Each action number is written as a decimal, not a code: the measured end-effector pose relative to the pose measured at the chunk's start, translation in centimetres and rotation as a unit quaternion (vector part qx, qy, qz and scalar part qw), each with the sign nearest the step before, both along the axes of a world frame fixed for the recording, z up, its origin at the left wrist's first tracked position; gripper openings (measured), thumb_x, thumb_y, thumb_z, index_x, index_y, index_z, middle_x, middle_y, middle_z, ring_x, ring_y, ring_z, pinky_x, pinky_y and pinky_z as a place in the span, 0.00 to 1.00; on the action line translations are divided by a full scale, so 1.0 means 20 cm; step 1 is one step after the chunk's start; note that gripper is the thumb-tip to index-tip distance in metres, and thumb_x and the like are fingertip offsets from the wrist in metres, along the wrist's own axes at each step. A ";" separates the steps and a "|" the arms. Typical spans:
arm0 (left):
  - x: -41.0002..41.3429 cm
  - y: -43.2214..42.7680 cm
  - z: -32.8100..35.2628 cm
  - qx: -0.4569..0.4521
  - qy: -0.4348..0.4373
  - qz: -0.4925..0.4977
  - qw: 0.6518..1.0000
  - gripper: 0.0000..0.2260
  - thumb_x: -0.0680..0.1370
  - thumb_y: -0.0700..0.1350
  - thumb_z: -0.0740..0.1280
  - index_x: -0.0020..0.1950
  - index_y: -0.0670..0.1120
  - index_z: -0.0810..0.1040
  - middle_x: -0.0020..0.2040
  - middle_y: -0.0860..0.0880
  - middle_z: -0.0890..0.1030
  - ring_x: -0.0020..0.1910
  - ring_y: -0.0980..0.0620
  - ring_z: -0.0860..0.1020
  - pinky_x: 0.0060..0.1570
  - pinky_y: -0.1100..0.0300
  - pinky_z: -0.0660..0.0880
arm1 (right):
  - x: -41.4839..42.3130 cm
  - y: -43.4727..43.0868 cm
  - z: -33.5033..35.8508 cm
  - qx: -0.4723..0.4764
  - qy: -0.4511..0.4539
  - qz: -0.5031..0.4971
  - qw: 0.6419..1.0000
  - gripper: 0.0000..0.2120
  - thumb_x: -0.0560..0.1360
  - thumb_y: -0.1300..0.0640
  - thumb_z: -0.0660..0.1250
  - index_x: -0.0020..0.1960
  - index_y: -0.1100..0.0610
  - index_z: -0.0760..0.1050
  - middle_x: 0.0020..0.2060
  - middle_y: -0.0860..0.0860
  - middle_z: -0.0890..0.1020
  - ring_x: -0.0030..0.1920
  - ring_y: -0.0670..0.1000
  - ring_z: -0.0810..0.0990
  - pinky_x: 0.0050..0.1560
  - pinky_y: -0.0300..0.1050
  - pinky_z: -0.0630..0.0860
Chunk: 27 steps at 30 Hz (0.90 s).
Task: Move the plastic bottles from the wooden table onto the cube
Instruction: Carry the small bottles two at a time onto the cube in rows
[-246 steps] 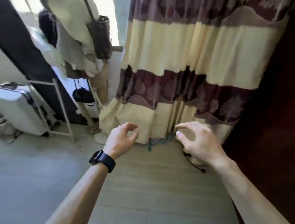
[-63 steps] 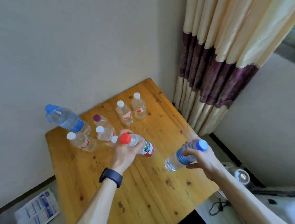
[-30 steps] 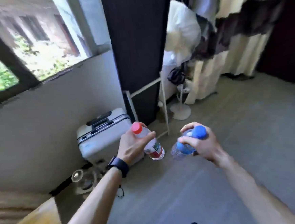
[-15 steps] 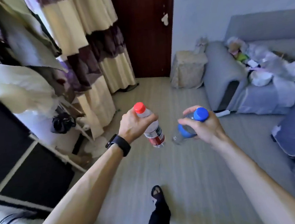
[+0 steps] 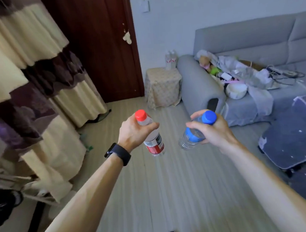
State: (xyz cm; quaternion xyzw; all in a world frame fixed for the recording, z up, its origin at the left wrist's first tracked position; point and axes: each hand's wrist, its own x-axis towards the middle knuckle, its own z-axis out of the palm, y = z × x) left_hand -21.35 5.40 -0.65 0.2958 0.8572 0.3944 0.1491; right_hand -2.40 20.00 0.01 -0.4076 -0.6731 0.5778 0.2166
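Observation:
My left hand (image 5: 134, 133) grips a clear bottle with a red cap and a red label (image 5: 153, 142) near its neck. My right hand (image 5: 211, 129) holds a clear bottle with a blue cap and a blue label (image 5: 192, 137), tilted so its base points left. Both bottles hang in the air over the floor. Ahead stands the cube (image 5: 162, 86), draped in a patterned cream cloth, between the dark door and the sofa arm. Two bottles with red labels (image 5: 170, 59) stand on its back right corner. The wooden table is out of view.
A grey sofa (image 5: 253, 56) piled with toys, bags and cables fills the right. A dark blue mat (image 5: 295, 137) lies in front of it. Striped curtains (image 5: 36, 84) hang on the left beside a dark red door (image 5: 97, 47). Pale plank floor (image 5: 173, 196) stretches ahead to the cube.
The view has swung from the table across the room to face the door, cube and sofa. Both hands picked up a bottle at the table and still carry them.

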 end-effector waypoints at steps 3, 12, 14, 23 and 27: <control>-0.18 0.26 0.01 0.004 0.005 -0.005 1.000 0.14 0.66 0.60 0.73 0.44 0.53 0.80 0.42 0.56 0.83 0.45 0.53 0.82 0.46 0.55 0.80 | -0.11 0.22 0.02 -0.002 0.005 -0.029 1.000 0.17 0.57 0.44 0.77 0.45 0.44 0.82 0.43 0.53 0.84 0.44 0.51 0.83 0.43 0.66 0.83; -0.60 1.04 -0.06 0.040 0.007 0.013 0.999 0.11 0.68 0.57 0.75 0.45 0.54 0.82 0.41 0.59 0.82 0.43 0.63 0.79 0.40 0.64 0.75 | -0.50 0.98 -0.09 -0.015 -0.009 -0.045 0.999 0.14 0.61 0.46 0.79 0.45 0.44 0.82 0.49 0.52 0.84 0.53 0.54 0.84 0.43 0.65 0.84; -0.71 1.22 -0.08 0.037 0.016 0.010 0.999 0.11 0.68 0.57 0.75 0.45 0.54 0.82 0.40 0.59 0.82 0.43 0.62 0.79 0.41 0.62 0.76 | -0.63 1.18 -0.12 -0.016 -0.005 -0.038 0.999 0.13 0.62 0.47 0.79 0.45 0.44 0.83 0.48 0.53 0.85 0.52 0.56 0.84 0.42 0.66 0.83; -1.19 1.99 -0.08 0.024 0.015 0.048 0.998 0.10 0.68 0.57 0.76 0.45 0.56 0.81 0.41 0.60 0.82 0.43 0.63 0.80 0.39 0.66 0.75 | -1.21 2.08 -0.20 -0.030 -0.004 -0.002 1.000 0.15 0.60 0.43 0.79 0.45 0.43 0.82 0.46 0.47 0.85 0.50 0.52 0.84 0.50 0.61 0.84; -1.41 2.24 -0.12 0.007 0.001 0.062 0.998 0.10 0.67 0.58 0.76 0.45 0.58 0.81 0.41 0.60 0.83 0.44 0.62 0.81 0.42 0.61 0.79 | -1.43 2.38 -0.23 -0.043 -0.013 0.005 0.999 0.15 0.61 0.44 0.80 0.45 0.42 0.82 0.44 0.44 0.84 0.50 0.51 0.84 0.50 0.63 0.83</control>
